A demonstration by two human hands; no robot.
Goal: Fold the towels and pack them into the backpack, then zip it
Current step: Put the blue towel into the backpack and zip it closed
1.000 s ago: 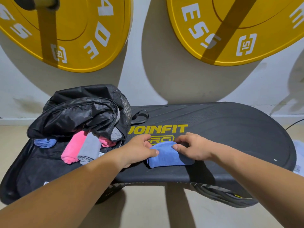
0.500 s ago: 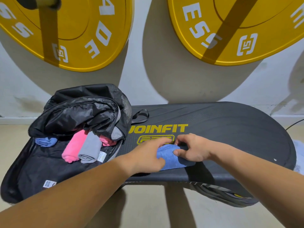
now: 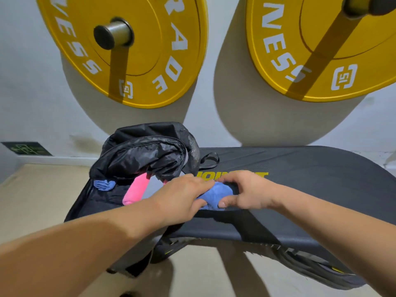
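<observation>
With left hand (image 3: 184, 198) and right hand (image 3: 246, 189) both gripping the rolled blue cloth towel (image 3: 216, 192) on the black padded bench (image 3: 321, 179) beside the open black nylon backpack (image 3: 141, 153), squeeze it tight before tucking in.

The blue towel (image 3: 218, 192) is largely covered by the left hand (image 3: 184, 198) and the right hand (image 3: 246, 189). The grey towel (image 3: 153, 187) and the bench (image 3: 310, 189) lettering (image 3: 260, 174) are partly hidden behind them. The left yellow plate (image 3: 150, 50) and the right yellow plate (image 3: 321, 50) are cut off by the top edge.
</observation>
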